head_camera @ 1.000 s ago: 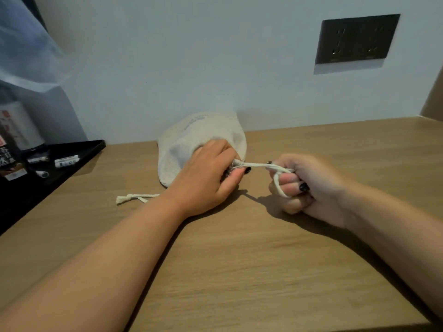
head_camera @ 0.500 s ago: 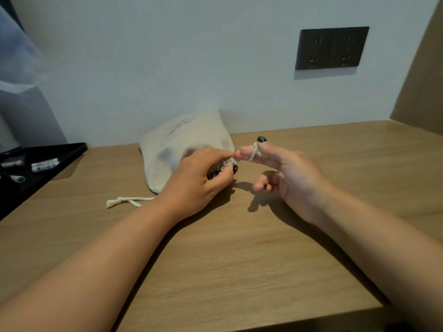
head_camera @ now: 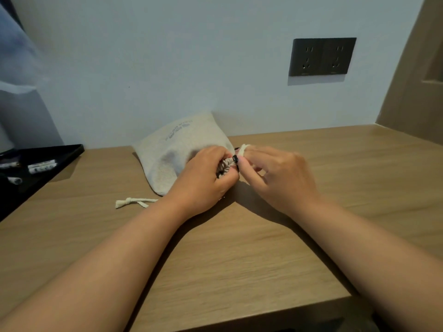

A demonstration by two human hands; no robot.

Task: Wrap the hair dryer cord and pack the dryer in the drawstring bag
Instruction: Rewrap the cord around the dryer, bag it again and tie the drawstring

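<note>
A beige drawstring bag [head_camera: 177,147] lies bulging on the wooden table [head_camera: 239,248] against the wall; the hair dryer is hidden inside it. My left hand [head_camera: 203,178] grips the gathered, puckered neck of the bag [head_camera: 224,166]. My right hand [head_camera: 280,176] is pressed up against that neck, with the right drawstring loop [head_camera: 243,149] wound over its fingers. The other drawstring's knotted end [head_camera: 134,202] lies loose on the table to the left of my left wrist.
A black tray [head_camera: 62,156] with small white sachets sits at the table's left. A dark double wall socket [head_camera: 322,56] is on the wall behind. A wooden side panel [head_camera: 412,92] rises at the right. The table's front edge runs near the bottom right.
My right hand, which had pulled the cord out to the right in a fist, has moved back left against the bag's neck with the cord looped on its fingers. My left hand kept its grip.
</note>
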